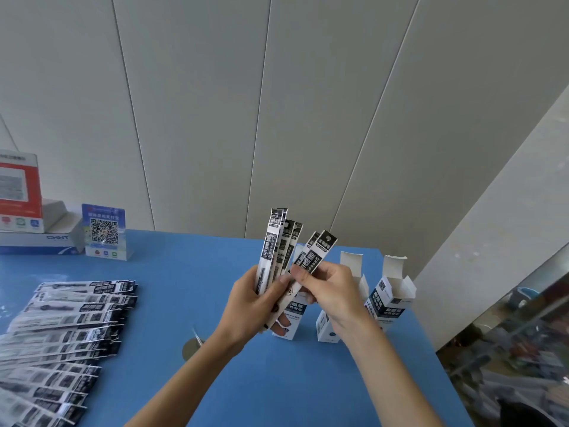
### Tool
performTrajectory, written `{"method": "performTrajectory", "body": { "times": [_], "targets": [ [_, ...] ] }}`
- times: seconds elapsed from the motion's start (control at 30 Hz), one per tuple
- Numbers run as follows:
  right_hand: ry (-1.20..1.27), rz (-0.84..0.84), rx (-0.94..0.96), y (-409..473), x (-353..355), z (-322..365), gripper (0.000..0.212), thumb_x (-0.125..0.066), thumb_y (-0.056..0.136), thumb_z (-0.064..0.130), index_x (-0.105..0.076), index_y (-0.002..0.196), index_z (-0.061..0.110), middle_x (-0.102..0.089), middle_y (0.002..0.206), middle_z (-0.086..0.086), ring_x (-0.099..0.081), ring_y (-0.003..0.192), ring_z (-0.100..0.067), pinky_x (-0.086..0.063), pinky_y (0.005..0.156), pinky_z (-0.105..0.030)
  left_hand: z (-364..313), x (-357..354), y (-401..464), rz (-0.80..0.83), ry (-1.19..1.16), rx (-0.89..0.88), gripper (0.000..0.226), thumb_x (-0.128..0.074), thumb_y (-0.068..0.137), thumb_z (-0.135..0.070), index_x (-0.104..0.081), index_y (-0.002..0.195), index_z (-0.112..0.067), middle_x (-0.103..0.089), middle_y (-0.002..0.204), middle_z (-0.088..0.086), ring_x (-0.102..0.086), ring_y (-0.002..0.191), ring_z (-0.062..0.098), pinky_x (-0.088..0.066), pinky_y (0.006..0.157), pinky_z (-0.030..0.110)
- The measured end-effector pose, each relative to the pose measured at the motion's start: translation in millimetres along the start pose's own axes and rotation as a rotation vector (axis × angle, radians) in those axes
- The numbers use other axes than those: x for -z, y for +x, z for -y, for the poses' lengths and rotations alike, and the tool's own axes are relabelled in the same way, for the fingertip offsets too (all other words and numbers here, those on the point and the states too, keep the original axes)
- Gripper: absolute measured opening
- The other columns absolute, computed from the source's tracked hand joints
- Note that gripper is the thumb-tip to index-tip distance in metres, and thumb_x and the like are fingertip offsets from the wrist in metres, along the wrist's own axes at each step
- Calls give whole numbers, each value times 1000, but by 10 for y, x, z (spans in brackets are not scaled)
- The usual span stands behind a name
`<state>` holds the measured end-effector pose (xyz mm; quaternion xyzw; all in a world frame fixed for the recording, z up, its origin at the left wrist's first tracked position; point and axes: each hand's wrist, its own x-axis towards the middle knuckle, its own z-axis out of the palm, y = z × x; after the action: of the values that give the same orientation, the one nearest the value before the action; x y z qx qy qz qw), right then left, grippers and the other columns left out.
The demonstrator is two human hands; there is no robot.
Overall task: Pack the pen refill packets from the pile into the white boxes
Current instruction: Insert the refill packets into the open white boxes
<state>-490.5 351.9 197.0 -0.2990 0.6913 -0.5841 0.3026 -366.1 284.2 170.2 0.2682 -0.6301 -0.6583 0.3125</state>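
Blue tabletop (215,303) carries the pile of pen refill packets (61,328) at its left side, fanned out flat. Above the table's middle, the left hand (255,300) is closed around a bunch of upright packets (274,251), their black-and-white headers pointing up. The right hand (326,291) pinches two further packets (320,251) between thumb and fingers, tilted to the right and touching the bunch at the lower end. Three white boxes stand upright with top flaps open: one (292,318) directly behind the hands, a second (354,272) partly hidden by the right wrist, a third (391,291) furthest right. A QR-code sign (104,231) stands at the far left, beside stacked cartons (34,223).
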Motion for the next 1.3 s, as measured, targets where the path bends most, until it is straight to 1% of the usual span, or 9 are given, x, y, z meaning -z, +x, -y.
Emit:
{"method": "performTrajectory", "body": {
  "times": [0.2,0.47,0.6,0.67,0.77,0.87,1.0,1.2,1.3],
  "targets": [
    [41,-59,11,-104,66,-72,10,-71,83,12,-70,87,3,-73,76,-3,-62,61,-8,-47,52,-21,138,-33,4,13,13,11,21,-59,96,-25,-56,97,-4,-67,77,23,-64,53,33,-56,50,45],
    [99,-46,-97,-144,175,-50,11,-71,82,5,-68,92,3,-73,80,-3,-65,63,-9,-53,56,-23,250,-47,6,-26,126,-55,12,-64,93,-21,-59,95,-10,-68,74,13,-66,55,26,-56,45,41],
    [132,-44,-184,-117,196,-36,15,-74,80,8,-68,92,1,-71,76,-2,-62,58,-8,-50,54,-23,295,-44,50,-36,177,-92,12,-66,92,-28,-61,90,-17,-68,76,6,-66,66,31,-56,53,51],
    [114,-39,-186,-114,194,-19,12,-74,80,9,-69,89,2,-69,72,1,-60,55,-7,-48,53,-23,285,-51,65,-45,177,-106,10,-66,92,-26,-63,89,-18,-70,77,3,-67,70,28,-56,57,46],
    [77,-85,-108,-108,252,43,7,-74,80,12,-69,79,8,-68,68,2,-57,53,-7,-47,51,-22,227,-34,81,-34,116,-102,7,-64,93,-21,-63,94,-13,-71,82,6,-69,70,21,-56,53,35],
    [74,-309,80,-82,428,141,13,-75,80,19,-69,72,12,-68,68,-3,-54,57,-14,-48,55,-27,205,66,121,-80,40,-55,11,-60,95,-20,-60,95,-8,-68,85,14,-69,69,28,-59,53,40],
    [-49,-532,379,-109,611,329,21,-73,82,21,-63,64,17,-60,53,8,-51,52,-12,-44,51,-22,268,182,196,-212,78,14,15,-58,96,-24,-54,93,-9,-59,78,11,-57,50,21,-47,41,29],
    [-288,-356,476,-124,535,376,26,-71,83,23,-59,63,14,-61,59,-8,-56,59,-36,-47,55,-38,293,25,277,-189,110,59,35,-69,88,-34,-49,88,-6,-54,63,6,-49,43,17,-40,38,26],
    [-379,-257,517,-105,416,352,34,-70,84,25,-53,58,10,-48,50,2,-40,47,-17,-37,48,-30,298,-58,317,-198,118,76,35,-74,85,-34,-51,90,-8,-55,61,6,-48,41,16,-39,37,25]
  ]
}}
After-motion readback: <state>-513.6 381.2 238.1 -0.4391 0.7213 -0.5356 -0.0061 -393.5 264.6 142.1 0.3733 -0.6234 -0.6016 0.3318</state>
